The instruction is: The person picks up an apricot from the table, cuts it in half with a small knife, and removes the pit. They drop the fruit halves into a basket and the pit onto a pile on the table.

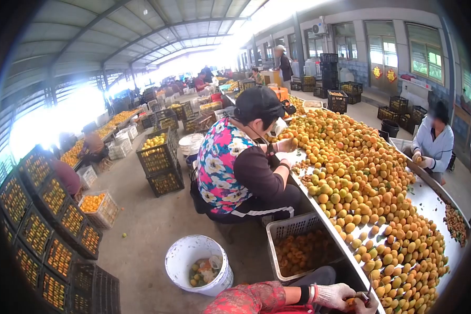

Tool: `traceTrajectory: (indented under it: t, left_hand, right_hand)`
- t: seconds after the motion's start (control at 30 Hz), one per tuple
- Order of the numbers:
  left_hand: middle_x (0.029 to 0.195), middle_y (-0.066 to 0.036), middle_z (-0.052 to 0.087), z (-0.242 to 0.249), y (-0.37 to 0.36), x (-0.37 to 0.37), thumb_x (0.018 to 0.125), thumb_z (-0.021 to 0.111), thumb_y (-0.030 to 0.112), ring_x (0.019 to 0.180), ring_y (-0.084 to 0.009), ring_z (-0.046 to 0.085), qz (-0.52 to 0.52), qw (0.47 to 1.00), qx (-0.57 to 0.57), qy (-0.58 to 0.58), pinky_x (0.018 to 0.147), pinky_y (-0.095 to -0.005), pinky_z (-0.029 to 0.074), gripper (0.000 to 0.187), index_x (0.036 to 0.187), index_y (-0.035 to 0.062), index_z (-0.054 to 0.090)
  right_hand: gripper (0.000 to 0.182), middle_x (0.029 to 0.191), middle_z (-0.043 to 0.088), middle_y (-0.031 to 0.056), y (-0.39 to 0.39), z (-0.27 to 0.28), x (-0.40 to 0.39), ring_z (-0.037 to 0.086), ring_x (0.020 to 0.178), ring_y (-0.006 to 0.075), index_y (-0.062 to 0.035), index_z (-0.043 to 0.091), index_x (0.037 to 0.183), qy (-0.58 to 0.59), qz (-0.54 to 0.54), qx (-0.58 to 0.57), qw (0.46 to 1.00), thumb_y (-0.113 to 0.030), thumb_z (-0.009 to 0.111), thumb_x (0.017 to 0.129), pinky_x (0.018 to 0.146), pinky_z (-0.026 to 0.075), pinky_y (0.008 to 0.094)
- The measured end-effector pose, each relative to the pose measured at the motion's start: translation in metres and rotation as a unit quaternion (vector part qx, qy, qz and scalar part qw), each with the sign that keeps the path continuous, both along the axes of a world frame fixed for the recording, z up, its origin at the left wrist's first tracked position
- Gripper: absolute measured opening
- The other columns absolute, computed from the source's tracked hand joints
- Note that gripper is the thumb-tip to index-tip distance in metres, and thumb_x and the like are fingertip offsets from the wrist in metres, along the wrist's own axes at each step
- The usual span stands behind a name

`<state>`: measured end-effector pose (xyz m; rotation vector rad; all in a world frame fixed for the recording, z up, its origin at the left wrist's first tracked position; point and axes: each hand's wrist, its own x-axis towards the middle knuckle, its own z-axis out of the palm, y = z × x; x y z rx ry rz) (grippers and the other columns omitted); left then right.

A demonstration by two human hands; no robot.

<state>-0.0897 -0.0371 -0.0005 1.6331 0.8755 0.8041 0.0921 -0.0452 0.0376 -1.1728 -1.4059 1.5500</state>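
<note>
Both gloved hands [345, 298] meet at the near edge of the surface [429, 201]. The left hand [329, 294] closes around an apricot [350, 301]; the right hand [369, 304] is mostly cut off, so its grip cannot be told. A grey crate [290, 227] sits just below the rim, handy for dropping fruit. Beyond, the apricot heap [361, 178] crowds the surface.

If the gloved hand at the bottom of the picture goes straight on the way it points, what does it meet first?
The gloved hand points right, toward the metal table's edge. It would probably meet first the orange fruit it already touches there, then the fruit pile beyond. Depth is unclear.
</note>
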Motion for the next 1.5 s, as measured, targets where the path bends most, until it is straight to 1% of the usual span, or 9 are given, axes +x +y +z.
traceTrajectory:
  t: [0.53,0.57,0.67,0.7,0.83,0.9,0.93,1.23,1.5]
  left_hand:
    - [0.084,-0.007,0.069,0.025,-0.013,0.011,0.080,0.070,0.015,0.079,-0.0154,0.063,0.062,0.995,-0.067,-0.028,0.072,-0.0315,0.052,0.021,0.096,0.0031,0.067]
    - [0.085,-0.008,0.069,0.024,-0.011,0.010,0.080,0.070,0.017,0.080,-0.0165,0.064,0.050,0.998,-0.048,-0.015,0.072,-0.0321,0.051,0.022,0.097,0.0037,0.067]
    - [0.085,-0.010,0.066,-0.002,0.002,0.005,0.089,0.060,0.024,0.080,-0.0182,0.062,0.010,0.999,0.051,0.016,0.073,-0.0320,0.049,0.025,0.100,0.0006,0.062]
    - [0.085,-0.010,0.065,-0.005,0.005,0.004,0.094,0.055,0.026,0.079,-0.0184,0.061,-0.003,0.995,0.095,0.026,0.072,-0.0317,0.049,0.028,0.101,-0.0012,0.060]
    - [0.088,-0.017,0.064,-0.010,0.005,0.016,0.083,0.063,0.016,0.084,-0.0268,0.062,0.097,0.987,-0.081,-0.101,0.076,-0.0357,0.048,0.024,0.099,-0.0011,0.058]
    - [0.089,-0.013,0.066,0.015,-0.011,0.019,0.081,0.068,0.022,0.084,-0.0236,0.063,0.146,0.988,-0.044,-0.001,0.075,-0.0350,0.050,0.028,0.100,0.0032,0.061]
    - [0.089,-0.012,0.067,0.027,-0.019,0.020,0.080,0.071,0.025,0.084,-0.0220,0.064,0.170,0.984,-0.027,0.048,0.075,-0.0347,0.051,0.029,0.100,0.0053,0.063]
    - [0.091,-0.012,0.067,0.027,-0.013,0.004,0.077,0.068,0.019,0.085,-0.0199,0.063,0.025,0.998,-0.054,0.004,0.075,-0.0340,0.051,0.031,0.102,0.0030,0.062]
    - [0.089,-0.018,0.062,0.019,-0.005,-0.004,0.087,0.058,0.015,0.089,-0.0308,0.062,0.003,0.995,0.076,0.060,0.080,-0.0374,0.048,0.021,0.100,-0.0012,0.056]
  right_hand:
    - [0.014,0.084,0.061,0.0001,0.013,-0.026,0.011,0.054,0.076,0.0094,0.0002,0.064,0.096,0.033,-0.013,0.008,0.999,-0.013,0.061,0.093,0.064,0.044,0.0241]
    - [0.009,0.079,0.061,0.0034,0.010,-0.025,0.009,0.056,0.073,0.0151,-0.0015,0.063,0.090,-0.125,0.015,0.308,0.943,-0.010,0.061,0.091,0.063,0.045,0.0283]
    - [0.008,0.079,0.062,0.0109,0.006,-0.025,0.005,0.059,0.073,0.0275,-0.0027,0.063,0.089,0.099,-0.056,-0.085,0.990,-0.011,0.062,0.087,0.065,0.047,0.0373]
    - [0.011,0.081,0.062,0.0163,0.002,-0.028,0.002,0.058,0.075,0.0363,-0.0032,0.063,0.090,-0.107,-0.026,0.228,0.967,-0.013,0.063,0.084,0.067,0.048,0.0431]
    - [0.015,0.082,0.063,0.0118,0.001,-0.027,-0.005,0.060,0.073,0.0288,-0.0022,0.062,0.097,-0.346,-0.031,0.470,0.812,-0.014,0.062,0.088,0.066,0.049,0.0377]
    - [0.014,0.085,0.064,0.0076,0.003,-0.036,-0.014,0.061,0.075,0.0227,-0.0011,0.063,0.099,0.016,-0.151,0.096,0.984,-0.012,0.060,0.091,0.066,0.049,0.0333]
    - [0.014,0.087,0.064,0.0056,0.003,-0.042,-0.018,0.062,0.076,0.0197,-0.0005,0.063,0.100,0.202,-0.194,-0.112,0.953,-0.012,0.059,0.092,0.066,0.049,0.0310]
    - [0.009,0.067,0.054,-0.0051,0.010,-0.033,0.007,0.046,0.060,0.0059,-0.0030,0.069,0.087,-0.032,-0.021,0.087,0.995,-0.009,0.063,0.090,0.053,0.036,0.0228]
    - [0.003,0.077,0.060,0.0056,0.002,-0.028,-0.005,0.056,0.070,0.0191,-0.0034,0.063,0.086,-0.131,-0.001,0.331,0.935,-0.004,0.064,0.082,0.065,0.046,0.0303]
